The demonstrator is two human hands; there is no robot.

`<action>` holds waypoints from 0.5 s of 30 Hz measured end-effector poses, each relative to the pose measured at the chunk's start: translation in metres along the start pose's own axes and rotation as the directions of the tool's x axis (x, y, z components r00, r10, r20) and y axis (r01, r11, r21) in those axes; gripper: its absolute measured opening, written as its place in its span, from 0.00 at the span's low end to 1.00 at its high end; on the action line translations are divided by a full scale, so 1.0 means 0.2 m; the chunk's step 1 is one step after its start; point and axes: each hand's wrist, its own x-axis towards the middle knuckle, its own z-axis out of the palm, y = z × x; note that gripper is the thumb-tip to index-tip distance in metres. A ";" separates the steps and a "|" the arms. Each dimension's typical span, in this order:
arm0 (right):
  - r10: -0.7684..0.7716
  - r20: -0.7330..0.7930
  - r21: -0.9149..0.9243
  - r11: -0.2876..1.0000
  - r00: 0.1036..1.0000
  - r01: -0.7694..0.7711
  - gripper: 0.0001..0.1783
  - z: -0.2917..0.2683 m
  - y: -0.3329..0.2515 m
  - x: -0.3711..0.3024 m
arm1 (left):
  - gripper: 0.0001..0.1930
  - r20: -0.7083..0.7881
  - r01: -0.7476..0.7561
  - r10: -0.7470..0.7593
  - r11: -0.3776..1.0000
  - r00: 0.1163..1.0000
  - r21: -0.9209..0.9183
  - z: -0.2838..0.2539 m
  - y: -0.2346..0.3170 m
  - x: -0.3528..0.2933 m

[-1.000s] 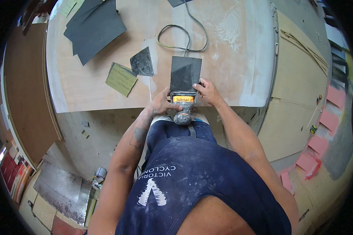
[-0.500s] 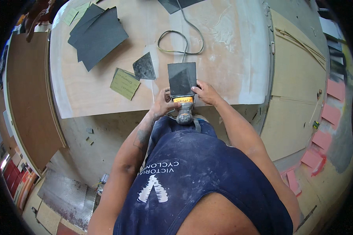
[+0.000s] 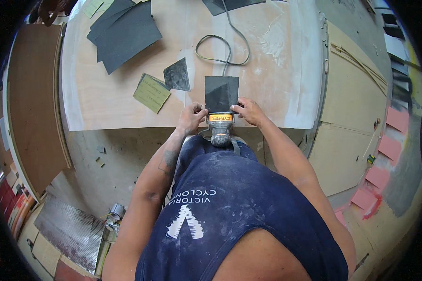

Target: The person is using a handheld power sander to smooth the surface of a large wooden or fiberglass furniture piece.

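Note:
A small palm sander [image 3: 221, 136] with a black body and orange label lies on its back at the table's near edge, against my body. A dark sandpaper piece [image 3: 222, 92] lies over its pad and stretches away from me. My left hand [image 3: 191, 118] pinches the paper's near left edge beside the sander. Thumb and fingers of my right hand [image 3: 249, 112] grip the near right edge. The sander's underside and clamp are mostly hidden by the paper. A worn dark sandpaper piece [image 3: 177, 75] and green-backed sandpaper pieces [image 3: 152, 93] lie to the left.
Several large dark sandpaper sheets [image 3: 125, 36] are stacked at the table's far left. The sander's cord [image 3: 247, 52] loops across the pale, dusty table [image 3: 290, 103]. Boards [image 3: 342, 154] with thin wooden strips [image 3: 358, 62] stand right; a brown panel [image 3: 35, 98] is at left.
My left hand has moved off the sander's body to the paper's left edge. My right hand stays on the right edge. The whole view has shifted slightly.

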 end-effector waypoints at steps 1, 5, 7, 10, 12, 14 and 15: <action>-0.002 0.002 -0.003 1.000 1.000 0.002 0.20 0.00 0.01 0.01 | 0.08 -0.020 0.034 -0.035 0.997 0.999 -0.062 0.01 0.02 -0.01; 0.015 -0.030 0.022 1.000 0.999 -0.014 0.21 0.02 0.06 0.03 | 0.06 -0.054 0.060 -0.064 0.996 0.996 -0.067 0.03 0.06 -0.03; 0.023 -0.036 0.033 0.999 0.999 -0.021 0.20 0.03 0.07 0.04 | 0.06 -0.099 0.089 -0.091 0.996 0.991 -0.024 0.04 0.07 -0.04; 0.055 -0.028 0.085 0.995 0.998 -0.053 0.19 0.03 0.05 0.03 | 0.07 -0.078 0.144 -0.172 0.951 0.982 -0.274 0.05 0.00 -0.03; 0.045 -0.020 0.079 0.996 0.999 -0.043 0.19 0.03 0.03 0.02 | 0.08 -0.069 0.142 -0.169 0.946 0.983 -0.292 0.04 -0.03 -0.03; 0.059 0.005 0.067 0.996 0.998 -0.059 0.17 0.02 0.02 0.02 | 0.08 -0.061 0.139 -0.166 0.940 0.984 -0.311 0.03 -0.02 -0.04; 0.073 0.029 0.053 0.996 0.997 -0.074 0.16 0.01 0.01 0.02 | 0.08 -0.073 0.153 -0.172 0.965 0.982 -0.213 0.02 0.01 -0.04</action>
